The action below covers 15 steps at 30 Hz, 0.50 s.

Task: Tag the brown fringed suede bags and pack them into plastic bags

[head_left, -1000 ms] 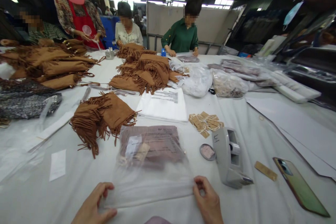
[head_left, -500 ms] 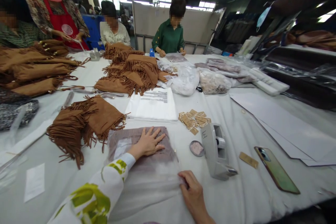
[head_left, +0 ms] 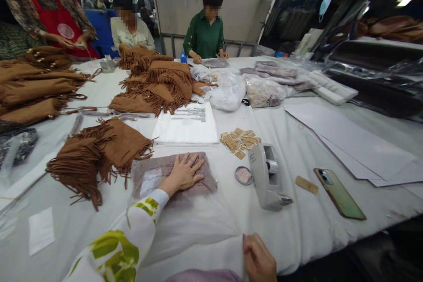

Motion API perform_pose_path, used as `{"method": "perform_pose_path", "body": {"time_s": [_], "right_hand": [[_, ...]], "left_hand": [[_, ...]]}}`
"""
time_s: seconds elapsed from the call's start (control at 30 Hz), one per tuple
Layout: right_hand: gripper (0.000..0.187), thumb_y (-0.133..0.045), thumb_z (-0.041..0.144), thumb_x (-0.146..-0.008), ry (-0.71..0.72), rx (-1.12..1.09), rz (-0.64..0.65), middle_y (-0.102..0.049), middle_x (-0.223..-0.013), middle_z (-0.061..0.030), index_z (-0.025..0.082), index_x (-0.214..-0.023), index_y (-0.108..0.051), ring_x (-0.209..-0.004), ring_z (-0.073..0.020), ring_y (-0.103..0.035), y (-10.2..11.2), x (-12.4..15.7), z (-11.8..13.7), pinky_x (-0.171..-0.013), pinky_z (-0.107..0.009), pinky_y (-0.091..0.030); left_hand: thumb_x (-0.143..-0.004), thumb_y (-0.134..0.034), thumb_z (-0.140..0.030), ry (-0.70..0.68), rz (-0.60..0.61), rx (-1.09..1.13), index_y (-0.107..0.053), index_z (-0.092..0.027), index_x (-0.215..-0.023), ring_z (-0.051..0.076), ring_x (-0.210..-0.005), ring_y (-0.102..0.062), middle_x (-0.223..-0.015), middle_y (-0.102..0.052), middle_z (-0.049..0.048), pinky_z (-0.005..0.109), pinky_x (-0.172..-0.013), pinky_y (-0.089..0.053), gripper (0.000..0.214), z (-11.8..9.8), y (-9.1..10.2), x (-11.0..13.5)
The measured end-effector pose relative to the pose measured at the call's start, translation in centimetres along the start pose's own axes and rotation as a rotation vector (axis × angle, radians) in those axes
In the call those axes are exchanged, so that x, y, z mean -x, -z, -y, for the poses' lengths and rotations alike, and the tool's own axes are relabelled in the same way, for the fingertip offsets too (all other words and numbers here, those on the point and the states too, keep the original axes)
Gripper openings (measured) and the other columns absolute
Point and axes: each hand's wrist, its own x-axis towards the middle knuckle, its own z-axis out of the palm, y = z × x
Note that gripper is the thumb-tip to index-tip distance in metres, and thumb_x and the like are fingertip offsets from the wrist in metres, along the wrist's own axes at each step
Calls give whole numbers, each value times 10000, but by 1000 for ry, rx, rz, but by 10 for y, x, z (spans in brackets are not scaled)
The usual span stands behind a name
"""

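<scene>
Now right hand (head_left: 259,256), clenched on plastic bag (head_left: 201,222) edge, has drawn towards five o'clock; left hand (head_left: 184,174) still splayed atop; likely flattening it.

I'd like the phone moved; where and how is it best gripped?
Grip the phone across its middle by both long edges, from above, probably with the right hand, the nearer one: it lies flat, camera facing up, long and narrow.

Handwritten black mark (head_left: 252,157), H-like, on tape dispenser (head_left: 259,189), four o'clock. Print on white plastic bags (head_left: 188,130), near centre toward ten o'clock, illegible. Red apron's (head_left: 59,15) emblem (head_left: 65,31), ten o'clock, unreadable.
</scene>
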Motion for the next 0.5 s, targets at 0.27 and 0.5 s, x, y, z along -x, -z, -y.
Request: {"method": "perform_pose_path", "body": {"time_s": [0.27, 0.5], "right_hand": [[280, -583, 278, -851, 118, 51, 92, -624, -968, -95, 209, -1121, -560, -887, -228, -626, 2, -22, 22, -738, -377, -563], [337, -539, 276, -878, 398, 22, 296, -601, -1202, -125, 210, -1207, -572, -1122, -249, -557, -47, -113, 55, -931, -441, -468]], "left_hand": [[-886, -299, -661, 78, -40, 128, -214, -264, -1472, 360, -1423, -119, -1555, -201, 124, 580, -1098, -193, 713, 15, 44, 45], [-777, -585, -581, 478, -508, 412, -276, -227, -1437, 322, -1362, -299, -1472, -354, 132, 534, -1109, -257, 810, 18, 20, 232]]}}
